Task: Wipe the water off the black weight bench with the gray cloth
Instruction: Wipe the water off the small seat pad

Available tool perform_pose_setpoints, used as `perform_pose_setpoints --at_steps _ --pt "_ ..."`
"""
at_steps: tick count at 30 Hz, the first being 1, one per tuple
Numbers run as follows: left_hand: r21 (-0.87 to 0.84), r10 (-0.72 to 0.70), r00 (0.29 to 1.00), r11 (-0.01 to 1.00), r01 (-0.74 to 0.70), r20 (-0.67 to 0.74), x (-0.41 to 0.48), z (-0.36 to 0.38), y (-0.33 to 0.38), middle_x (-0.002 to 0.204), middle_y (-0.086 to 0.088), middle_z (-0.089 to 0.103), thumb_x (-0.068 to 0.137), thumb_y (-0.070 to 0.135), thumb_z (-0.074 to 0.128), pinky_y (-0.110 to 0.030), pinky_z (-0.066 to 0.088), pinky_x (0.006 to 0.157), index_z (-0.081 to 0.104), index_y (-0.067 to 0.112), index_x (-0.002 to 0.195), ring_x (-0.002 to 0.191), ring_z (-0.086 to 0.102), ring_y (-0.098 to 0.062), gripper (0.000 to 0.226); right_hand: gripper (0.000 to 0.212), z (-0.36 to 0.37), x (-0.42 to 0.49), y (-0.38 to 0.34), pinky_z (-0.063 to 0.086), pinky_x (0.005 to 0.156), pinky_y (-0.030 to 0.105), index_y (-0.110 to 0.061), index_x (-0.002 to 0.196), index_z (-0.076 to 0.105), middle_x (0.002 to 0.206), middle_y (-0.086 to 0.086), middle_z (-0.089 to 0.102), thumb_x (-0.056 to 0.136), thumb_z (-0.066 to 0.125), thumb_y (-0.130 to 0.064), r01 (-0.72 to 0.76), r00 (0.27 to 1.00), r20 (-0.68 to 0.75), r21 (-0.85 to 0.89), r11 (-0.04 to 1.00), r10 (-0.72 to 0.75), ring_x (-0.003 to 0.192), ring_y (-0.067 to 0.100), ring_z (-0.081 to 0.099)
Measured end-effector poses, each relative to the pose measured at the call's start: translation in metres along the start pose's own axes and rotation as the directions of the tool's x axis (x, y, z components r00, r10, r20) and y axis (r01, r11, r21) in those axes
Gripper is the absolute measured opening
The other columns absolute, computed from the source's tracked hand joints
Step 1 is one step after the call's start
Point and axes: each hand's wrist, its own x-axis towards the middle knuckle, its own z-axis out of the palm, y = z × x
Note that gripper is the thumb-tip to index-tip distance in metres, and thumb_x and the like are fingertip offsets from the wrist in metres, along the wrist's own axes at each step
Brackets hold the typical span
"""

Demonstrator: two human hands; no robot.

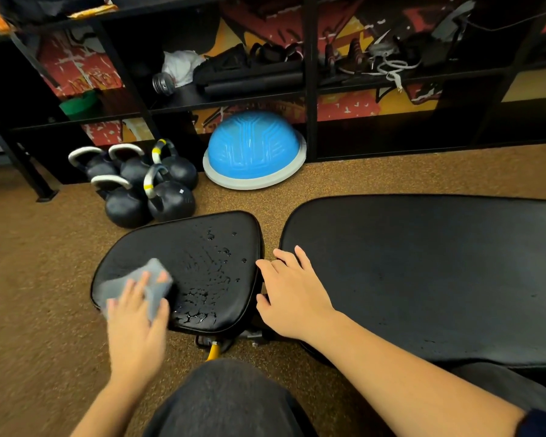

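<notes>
Tabletop of black weight bench, long back pad (423,272) at 3 o'clock: matte, no beads discernible. Seat pad (183,241) at 9 o'clock of it: dull, apparently wiped near its 9 o'clock side. Grip of right hand (292,298) open, fingers spread, resting on back pad's 9 o'clock end. Grip of left hand (136,329) open, fingers flat, pressing gray cloth (139,279) onto seat pad at 8 o'clock; blurred. Water (202,298) beaded from centre to 6 o'clock edge, stray drops toward 1 o'clock. Judged under halfway; most of wet patch outstanding.
</notes>
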Motion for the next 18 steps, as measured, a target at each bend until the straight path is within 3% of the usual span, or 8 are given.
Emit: perform_pose_setpoints --at_steps 3,5,9,11,13,15,17,18 --pt "0.026 0.376 0.908 0.922 -0.387 0.182 -0.031 0.010 0.010 0.164 0.003 0.032 0.104 0.053 0.030 -0.037 0.005 0.124 0.040 0.028 0.156 0.154 0.022 -0.021 0.058 0.060 0.000 0.000 0.000 0.005 0.125 0.052 -0.013 0.150 0.037 0.140 0.007 0.057 0.098 0.047 -0.041 0.000 1.000 0.001 -0.005 1.000 0.000 0.150 0.026 0.023" --pt "-0.007 0.426 0.881 0.901 -0.434 0.204 -0.025 0.001 -0.002 0.165 0.006 0.032 0.103 0.050 0.033 -0.042 0.014 0.123 0.041 0.030 0.155 0.154 0.023 -0.018 0.056 0.060 0.000 0.000 0.000 0.005 0.125 0.052 -0.012 0.150 0.038 0.137 0.007 0.059 0.098 0.047 -0.041 -0.001 1.000 0.006 0.002 1.000 0.001 0.150 0.026 0.023" --pt "0.031 0.092 0.996 0.995 -0.092 0.016 0.014 -0.020 -0.025 0.153 -0.012 0.049 0.099 0.039 0.036 -0.050 0.027 0.115 0.057 0.013 0.144 0.143 0.040 -0.031 0.055 0.060 -0.001 -0.002 0.000 0.005 0.125 0.052 -0.012 0.150 0.037 0.135 0.007 0.060 0.098 0.047 -0.040 0.000 1.000 0.023 -0.001 1.000 0.000 0.150 0.026 0.023" --pt "-0.006 -0.146 0.988 0.989 0.146 -0.046 0.031 -0.021 -0.024 0.138 -0.024 0.056 0.099 0.033 0.035 -0.054 0.034 0.106 0.062 0.001 0.130 0.131 0.045 -0.036 0.052 0.059 -0.002 -0.001 -0.001 0.005 0.125 0.052 -0.012 0.149 0.037 0.135 0.006 0.060 0.098 0.047 -0.041 -0.005 1.000 0.021 -0.005 1.000 0.005 0.150 0.026 0.023" --pt "0.091 -0.174 0.983 0.979 0.180 -0.064 0.031 -0.014 -0.006 0.138 -0.026 0.057 0.098 0.036 0.031 -0.058 0.033 0.108 0.063 -0.003 0.126 0.133 0.044 -0.039 0.057 0.059 -0.002 -0.001 -0.002 0.005 0.125 0.052 -0.012 0.149 0.038 0.136 0.007 0.060 0.098 0.047 -0.040 -0.008 1.000 0.023 -0.002 1.000 0.008 0.150 0.027 0.023" --pt "0.150 -0.071 0.997 0.986 0.072 -0.010 0.016 0.001 0.021 0.150 -0.016 0.051 0.099 0.046 0.030 -0.052 0.023 0.117 0.057 0.003 0.141 0.144 0.039 -0.033 0.066 0.059 -0.002 -0.001 -0.001 0.006 0.125 0.051 -0.011 0.149 0.038 0.136 0.007 0.059 0.098 0.047 -0.040 -0.007 1.000 0.024 0.003 1.000 0.007 0.150 0.027 0.024" --pt "0.123 0.196 0.973 0.970 -0.210 0.119 -0.007 0.015 0.042 0.155 -0.007 0.046 0.102 0.053 0.031 -0.041 0.018 0.119 0.047 0.018 0.152 0.146 0.037 -0.026 0.063 0.058 -0.002 -0.001 -0.002 0.006 0.125 0.050 -0.011 0.149 0.039 0.136 0.008 0.059 0.098 0.047 -0.039 -0.003 1.000 0.017 0.003 1.000 0.003 0.150 0.027 0.024" --pt "0.122 0.346 0.916 0.919 -0.374 0.203 -0.016 0.019 0.048 0.158 -0.002 0.042 0.104 0.055 0.028 -0.038 0.016 0.120 0.040 0.027 0.155 0.147 0.035 -0.023 0.059 0.058 -0.002 -0.001 -0.001 0.006 0.125 0.049 -0.010 0.148 0.041 0.136 0.008 0.059 0.098 0.047 -0.038 -0.001 1.000 0.013 0.005 1.000 0.001 0.150 0.027 0.025"
